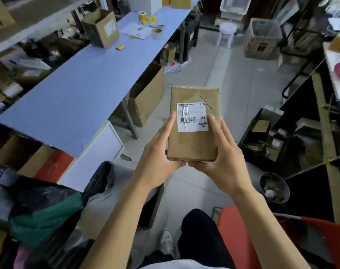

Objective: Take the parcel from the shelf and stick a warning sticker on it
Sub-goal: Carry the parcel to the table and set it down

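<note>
A flat brown cardboard parcel with a white barcode label is held in the air over the aisle floor. My left hand grips its near left corner, thumb on the label's left edge. My right hand grips the near right corner, thumb at the label's right edge. A roll of yellow warning stickers stands far back on the long blue table to my left. Loose yellow stickers lie on that table too.
An open cardboard box and a tape roll sit on the table's far part. Dark shelves with small boxes line the right. A white stool and a lined box stand down the aisle. A round bin sits near my right.
</note>
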